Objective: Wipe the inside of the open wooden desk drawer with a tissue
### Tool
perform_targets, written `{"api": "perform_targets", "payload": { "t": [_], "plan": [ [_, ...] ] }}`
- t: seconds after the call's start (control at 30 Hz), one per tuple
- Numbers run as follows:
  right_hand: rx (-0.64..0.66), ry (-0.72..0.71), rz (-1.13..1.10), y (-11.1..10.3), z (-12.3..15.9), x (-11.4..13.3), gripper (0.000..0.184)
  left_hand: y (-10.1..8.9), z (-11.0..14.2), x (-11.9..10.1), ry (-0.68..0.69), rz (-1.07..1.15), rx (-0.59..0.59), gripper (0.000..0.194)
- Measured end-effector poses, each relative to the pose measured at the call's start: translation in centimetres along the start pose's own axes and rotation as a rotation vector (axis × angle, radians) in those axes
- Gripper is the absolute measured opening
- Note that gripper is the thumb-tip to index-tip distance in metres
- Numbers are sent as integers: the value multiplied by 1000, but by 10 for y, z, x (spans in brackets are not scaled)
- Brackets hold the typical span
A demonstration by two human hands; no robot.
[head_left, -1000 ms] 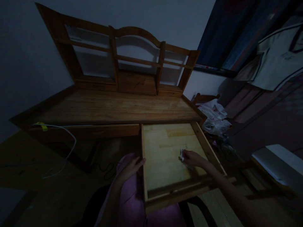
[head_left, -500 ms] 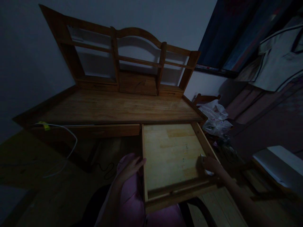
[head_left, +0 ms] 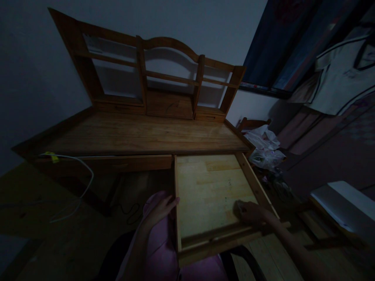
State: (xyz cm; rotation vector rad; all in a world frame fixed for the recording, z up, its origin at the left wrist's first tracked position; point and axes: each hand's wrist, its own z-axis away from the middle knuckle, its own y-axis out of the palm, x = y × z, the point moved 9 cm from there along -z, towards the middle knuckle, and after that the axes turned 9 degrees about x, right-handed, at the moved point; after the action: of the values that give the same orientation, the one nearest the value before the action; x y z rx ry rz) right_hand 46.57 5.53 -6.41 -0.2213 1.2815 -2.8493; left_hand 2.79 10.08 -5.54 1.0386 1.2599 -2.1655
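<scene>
A pulled-out wooden drawer (head_left: 211, 179) with a pale bottom extends from the desk over my lap. Inside it, toward the front right, my right hand (head_left: 253, 213) is closed on a small pale cloth (head_left: 239, 204) against the drawer bottom. The cloth is mostly covered by the fingers and dim, so whether it is fabric or tissue is unclear. My left hand (head_left: 161, 208) lies by the drawer's left side wall (head_left: 176, 218), fingers stretched out with the tips at its edge, holding nothing.
The wooden desk (head_left: 152, 134) carries a shelf hutch (head_left: 170, 103) at the back. A white cable (head_left: 88, 183) hangs at the left. Plastic bags (head_left: 263, 142) sit right of the desk. A wooden stool (head_left: 319, 230) with a flat pale object (head_left: 345, 207) stands farther right.
My right hand has slid left with the cloth, from beside the drawer's right wall toward the middle of the bottom. My left hand has stayed at the left wall.
</scene>
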Motion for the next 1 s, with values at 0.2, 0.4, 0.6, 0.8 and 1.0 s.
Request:
{"api": "perform_targets", "payload": {
  "t": [0.2, 0.4, 0.6, 0.8, 1.0],
  "plan": [
    [34, -142, -117, -1, 3, 49, 36, 1, -1, -4, 81, 16, 15, 59],
    [-124, -265, -212, -8, 4, 69, 22, 0, -5, 1, 106, -5, -26, 54],
    [-143, -227, -271, -5, 1, 68, 17, 1, -5, 6, 69, -3, -28, 55],
    [-193, -236, -321, -9, -4, 77, 24, 1, -1, -9, 104, 51, 27, 57],
    [-175, -413, -352, -16, -11, 113, 28, 1, -2, -12, 180, 74, 19, 53]
  ]
}}
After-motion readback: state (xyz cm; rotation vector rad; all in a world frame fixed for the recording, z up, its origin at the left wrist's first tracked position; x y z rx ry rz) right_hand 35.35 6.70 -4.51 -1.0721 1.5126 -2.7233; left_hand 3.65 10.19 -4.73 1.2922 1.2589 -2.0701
